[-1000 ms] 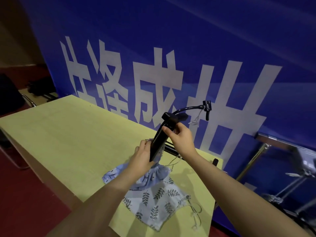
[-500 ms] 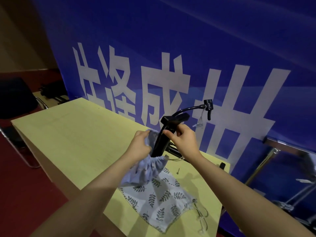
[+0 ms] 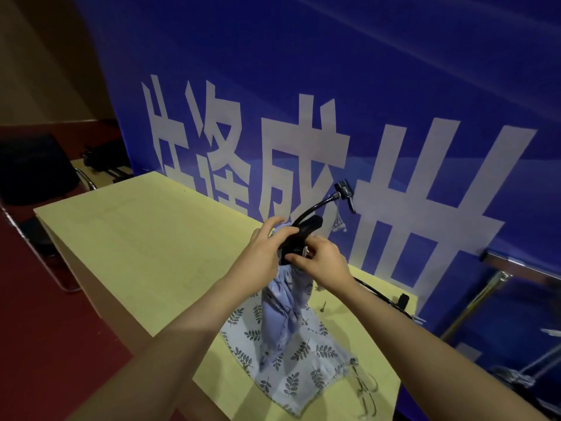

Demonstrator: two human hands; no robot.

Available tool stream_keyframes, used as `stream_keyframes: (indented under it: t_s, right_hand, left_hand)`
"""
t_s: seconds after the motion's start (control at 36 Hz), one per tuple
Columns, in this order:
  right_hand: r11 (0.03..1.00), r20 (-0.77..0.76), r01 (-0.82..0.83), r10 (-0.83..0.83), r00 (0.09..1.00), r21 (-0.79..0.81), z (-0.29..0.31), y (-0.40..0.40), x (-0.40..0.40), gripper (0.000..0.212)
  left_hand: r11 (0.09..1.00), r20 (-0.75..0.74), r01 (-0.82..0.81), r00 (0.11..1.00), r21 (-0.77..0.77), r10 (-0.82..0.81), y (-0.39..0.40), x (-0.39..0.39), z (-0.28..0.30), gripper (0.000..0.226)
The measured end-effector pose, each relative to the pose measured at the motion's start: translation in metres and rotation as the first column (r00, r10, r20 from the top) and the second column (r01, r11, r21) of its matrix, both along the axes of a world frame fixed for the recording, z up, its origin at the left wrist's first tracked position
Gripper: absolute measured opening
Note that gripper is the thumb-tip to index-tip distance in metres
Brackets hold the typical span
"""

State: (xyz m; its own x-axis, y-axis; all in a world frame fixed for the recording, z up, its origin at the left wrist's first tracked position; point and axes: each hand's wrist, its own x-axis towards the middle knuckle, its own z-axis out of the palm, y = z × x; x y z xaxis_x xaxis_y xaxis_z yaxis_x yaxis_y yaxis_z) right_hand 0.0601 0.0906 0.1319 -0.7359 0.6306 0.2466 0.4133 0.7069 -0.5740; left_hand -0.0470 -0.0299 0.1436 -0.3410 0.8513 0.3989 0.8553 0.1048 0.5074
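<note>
A black folding umbrella-like object (image 3: 299, 235) stands nearly upright over the yellow table (image 3: 136, 244), mostly inside a light blue drawstring pouch (image 3: 285, 308). My left hand (image 3: 262, 250) grips the pouch's gathered rim against the black object near its top. My right hand (image 3: 321, 262) pinches the rim on the other side. A second pouch (image 3: 291, 360), printed with leaves, lies flat on the table under them, its drawstring (image 3: 365, 390) trailing toward the near right edge.
A black gooseneck holder (image 3: 343, 192) is clamped at the table's far right edge, with its clamp (image 3: 402, 299) and cable there. A small screw (image 3: 323, 306) lies on the table. A blue banner (image 3: 334, 86) stands behind. A dark chair (image 3: 33, 168) is at left.
The blue pouch has been pulled up the black object from near its base almost to its top. Both hands rose with the rim. The camera view shifted left.
</note>
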Motion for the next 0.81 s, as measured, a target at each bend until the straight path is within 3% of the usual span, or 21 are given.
stream_keyframes:
  t_s: [0.11,0.19,0.28,0.39,0.47,0.53,0.61,0.81]
  right_hand:
    - [0.996,-0.026,-0.075,0.074,0.997,-0.048,0.007,0.010,0.013,0.045]
    - [0.992,-0.066,-0.008,0.016,0.998,0.127,0.012,0.016,0.019,0.050]
    - [0.962,-0.269,0.144,-0.079,0.960,0.232,0.025,0.022,0.024,0.045]
    - [0.974,-0.519,0.225,-0.178,0.836,0.030,0.060,0.022,0.024,0.032]
    - [0.949,-0.615,0.157,-0.298,0.730,-0.273,0.081,0.024,0.020,0.014]
    - [0.887,-0.614,0.074,-0.373,0.695,-0.456,0.091,0.027,0.016,0.027]
    - [0.879,-0.576,0.110,-0.393,0.717,-0.463,0.101,0.028,0.013,0.041]
    - [0.886,-0.608,0.136,-0.410,0.680,-0.444,0.109,0.026,0.018,0.037]
  left_hand:
    - [1.000,0.016,0.002,1.000,0.010,-0.003,0.005,-0.001,0.006,0.063]
    - [1.000,0.044,-0.001,0.999,0.008,0.001,0.010,0.001,0.008,0.061]
    - [1.000,0.048,-0.015,0.999,0.002,0.015,0.013,0.004,0.008,0.058]
    - [1.000,0.021,0.001,1.000,0.020,-0.002,0.014,0.009,0.007,0.049]
    - [0.999,-0.059,-0.034,0.998,0.027,0.036,0.019,0.011,0.011,0.042]
    - [0.993,-0.185,-0.114,0.977,-0.024,0.108,0.022,0.013,0.015,0.043]
    - [0.981,-0.357,-0.187,0.921,-0.050,0.158,0.022,0.015,0.019,0.043]
    - [0.981,-0.468,-0.137,0.864,0.137,0.186,0.022,0.011,0.024,0.031]
